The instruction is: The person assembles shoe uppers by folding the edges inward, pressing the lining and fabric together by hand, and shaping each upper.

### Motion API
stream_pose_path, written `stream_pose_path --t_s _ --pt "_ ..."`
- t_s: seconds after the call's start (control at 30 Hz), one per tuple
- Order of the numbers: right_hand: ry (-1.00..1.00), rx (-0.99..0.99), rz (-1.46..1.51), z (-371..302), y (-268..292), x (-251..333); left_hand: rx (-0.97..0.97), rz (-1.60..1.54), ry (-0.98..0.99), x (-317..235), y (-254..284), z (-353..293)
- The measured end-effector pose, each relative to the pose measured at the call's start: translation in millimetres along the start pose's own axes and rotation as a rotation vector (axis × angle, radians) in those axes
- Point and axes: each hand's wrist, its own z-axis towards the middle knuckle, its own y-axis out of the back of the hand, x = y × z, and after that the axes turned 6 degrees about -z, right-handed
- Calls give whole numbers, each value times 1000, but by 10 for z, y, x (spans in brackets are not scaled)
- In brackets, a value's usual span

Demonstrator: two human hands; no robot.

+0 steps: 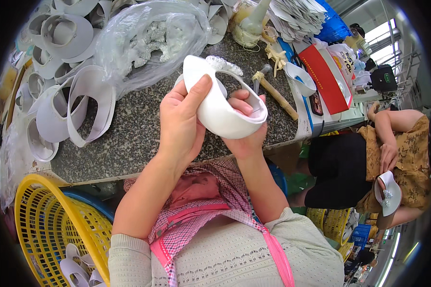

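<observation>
Above the front part of the stone worktop point(134, 124) I hold a white shoe upper point(232, 117) in both hands. My left hand point(182, 112) grips its left end, with the thumb pressed on the outer face. The fingers of my right hand point(246, 126) reach into its opening and curl against the inner wall; part of that hand is hidden behind the upper. A sparkling silver trim point(224, 64) shows at the upper's far edge. Just right of it lies a hammer point(280, 98) with a wooden handle.
White and grey shoe uppers point(98, 105) crowd the left. A clear plastic bag point(151, 43) holds glittering trims. Beyond the hammer are a red box point(325, 79) and stacked pale pieces point(299, 19). A yellow basket point(62, 210) stands lower left. A co-worker point(392, 143) at right holds another upper.
</observation>
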Motion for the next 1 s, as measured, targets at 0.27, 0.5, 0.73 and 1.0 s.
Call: stream_pose_path --t_s 0.27,0.5,0.73,1.0 --pt "-21 142 40 -28 59 142 101 -107 145 -24 -110 -38" --pt "61 -14 -3 -64 84 137 110 16 82 12 -145 -74" --pt "95 54 -102 -46 -85 88 74 -42 97 82 -180 -66" --pt "14 -51 -255 -74 -108 165 221 120 356 29 -191 62"
